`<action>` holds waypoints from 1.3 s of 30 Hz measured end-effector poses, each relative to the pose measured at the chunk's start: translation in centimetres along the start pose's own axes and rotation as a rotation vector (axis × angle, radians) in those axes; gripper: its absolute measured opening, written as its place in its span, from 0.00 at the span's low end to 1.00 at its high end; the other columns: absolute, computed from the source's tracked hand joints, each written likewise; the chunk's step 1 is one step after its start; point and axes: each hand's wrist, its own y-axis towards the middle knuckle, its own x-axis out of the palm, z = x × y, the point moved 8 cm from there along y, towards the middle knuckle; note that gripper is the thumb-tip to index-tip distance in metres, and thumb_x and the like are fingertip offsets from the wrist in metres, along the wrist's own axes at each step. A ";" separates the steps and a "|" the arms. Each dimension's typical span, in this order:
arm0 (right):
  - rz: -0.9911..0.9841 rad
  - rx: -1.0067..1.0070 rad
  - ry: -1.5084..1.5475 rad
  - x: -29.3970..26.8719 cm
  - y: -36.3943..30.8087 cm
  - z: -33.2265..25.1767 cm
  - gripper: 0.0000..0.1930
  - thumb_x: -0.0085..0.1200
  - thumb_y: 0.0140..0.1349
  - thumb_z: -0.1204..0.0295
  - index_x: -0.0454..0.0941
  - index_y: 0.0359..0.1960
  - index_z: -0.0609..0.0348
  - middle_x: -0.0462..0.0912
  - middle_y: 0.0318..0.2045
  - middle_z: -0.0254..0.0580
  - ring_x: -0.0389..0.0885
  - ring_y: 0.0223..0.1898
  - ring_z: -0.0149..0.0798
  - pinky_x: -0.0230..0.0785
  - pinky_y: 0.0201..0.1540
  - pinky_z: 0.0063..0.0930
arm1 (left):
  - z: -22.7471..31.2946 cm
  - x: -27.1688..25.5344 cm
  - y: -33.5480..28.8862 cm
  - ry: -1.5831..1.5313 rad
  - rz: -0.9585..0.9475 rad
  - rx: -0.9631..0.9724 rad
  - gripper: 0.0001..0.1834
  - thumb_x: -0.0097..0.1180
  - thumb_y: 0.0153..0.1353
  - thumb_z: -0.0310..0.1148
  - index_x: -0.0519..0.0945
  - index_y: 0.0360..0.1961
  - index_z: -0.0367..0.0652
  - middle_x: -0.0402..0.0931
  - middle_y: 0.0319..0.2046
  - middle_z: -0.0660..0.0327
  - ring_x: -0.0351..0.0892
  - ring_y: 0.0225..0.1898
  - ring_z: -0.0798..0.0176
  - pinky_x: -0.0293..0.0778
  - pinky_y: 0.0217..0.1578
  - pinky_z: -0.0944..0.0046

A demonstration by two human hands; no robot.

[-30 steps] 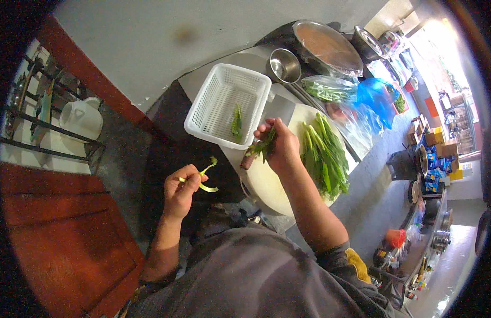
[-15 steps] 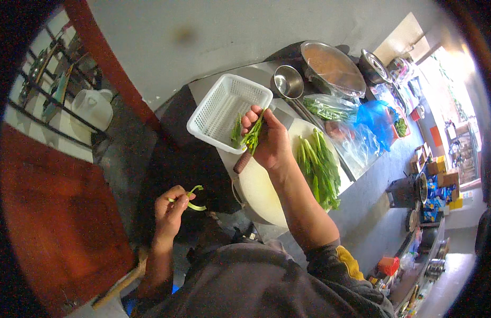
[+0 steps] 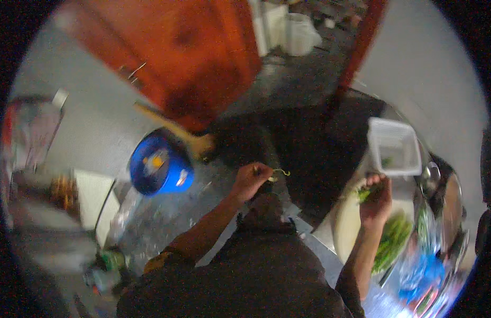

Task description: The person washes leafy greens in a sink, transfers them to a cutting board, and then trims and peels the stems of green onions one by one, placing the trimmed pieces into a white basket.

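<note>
Ok, head view, blurry, heavy fisheye. Left hand (image 3: 252, 180) out front over dark floor, fingers pinched shut on thin yellow-green scrap (image 3: 280, 173); scrap sticks out to the right of the fingertips, curled. Right hand (image 3: 377, 196) over at the counter, closed around small bunch of green stems (image 3: 364, 195); stems poke out on the hand's left side, exact finger positions too blurred to call. Hands well apart.

White plastic basket (image 3: 394, 151) just above right hand, on the steel counter (image 3: 330, 233), a few green bits inside. Round pale cutting board (image 3: 345, 233) under and below right hand, w/ pile of green veg (image 3: 394, 241) lying on its right part. Metal pot (image 3: 451, 204) at far right, small steel bowl (image 3: 430, 172) beside it, near the basket corner. Blue plastic bag (image 3: 423, 273) low right, past the veg pile.

Left side: blue bucket (image 3: 158, 167) on the floor, near left hand but not touching; something pale and orange inside, can't tell what. Wooden handle (image 3: 174, 130) lying diagonally above bucket, end toward the dark area. Red-brown door (image 3: 198, 53) at top. White container (image 3: 301, 34) at top centre, on the floor behind. Dark shirt (image 3: 256, 270) fills lower centre.
</note>
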 end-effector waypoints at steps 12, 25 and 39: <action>-0.080 0.241 -0.188 7.8 -1.6 15.5 0.12 0.43 0.70 0.60 0.73 0.41 0.53 0.76 0.31 0.34 0.73 0.35 0.36 0.65 0.40 0.29 | -18.2 -50.0 -5.7 0.703 0.618 -0.025 0.16 0.56 0.60 0.37 0.81 0.40 0.32 0.82 0.35 0.52 0.80 0.35 0.59 0.74 0.40 0.62; -0.127 0.376 -0.298 23.5 -5.3 31.6 0.17 0.50 0.63 0.65 0.78 0.47 0.65 0.81 0.48 0.40 0.79 0.43 0.39 0.69 0.50 0.31 | -4.6 -27.9 3.6 0.086 -0.120 0.175 0.10 0.54 0.62 0.36 0.83 0.35 0.43 0.71 0.22 0.70 0.65 0.22 0.73 0.62 0.25 0.67; -0.171 0.208 -0.324 25.9 -5.5 25.4 0.22 0.48 0.68 0.61 0.73 0.55 0.68 0.80 0.47 0.46 0.77 0.47 0.33 0.68 0.52 0.24 | 6.7 -9.9 1.7 -0.772 -0.455 -0.036 0.05 0.56 0.63 0.32 0.80 0.33 0.43 0.74 0.25 0.71 0.72 0.26 0.77 0.67 0.25 0.74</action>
